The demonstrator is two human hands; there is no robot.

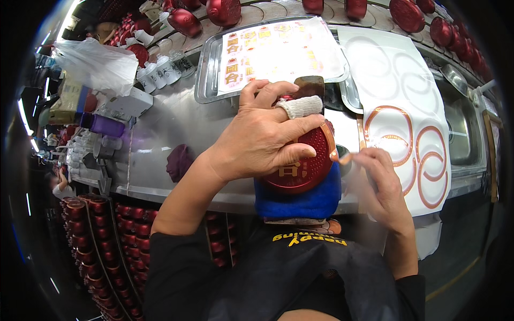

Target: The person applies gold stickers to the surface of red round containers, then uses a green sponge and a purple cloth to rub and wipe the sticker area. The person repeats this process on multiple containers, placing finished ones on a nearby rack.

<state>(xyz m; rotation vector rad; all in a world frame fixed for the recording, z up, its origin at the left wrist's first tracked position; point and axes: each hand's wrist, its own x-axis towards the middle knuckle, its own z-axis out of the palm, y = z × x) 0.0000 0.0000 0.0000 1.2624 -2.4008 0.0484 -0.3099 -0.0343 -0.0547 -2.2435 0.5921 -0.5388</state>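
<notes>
A round, flat-sided red bottle (317,167) with gold markings and a dotted face lies on a folded blue cloth (300,204) at the bench's near edge. My left hand (257,131) presses on it from above, fingers curled over its far side and thumb across its face. One finger wears a white knit sleeve (302,107). Along the bottle's right rim runs a thin copper-orange strip (329,140). My right hand (381,182), partly blurred, pinches the strip's near end just off the rim. Beyond the left fingers sits a brownish block-like piece (310,85), partly covered.
A metal tray (205,80) holding a printed decal sheet (276,56) stands ahead. On the right lies a white sheet with orange rings (390,109), beside a sink (465,136). A maroon cloth (179,163) and small white bottles (167,72) are left. Red bottles (224,12) line the far conveyor.
</notes>
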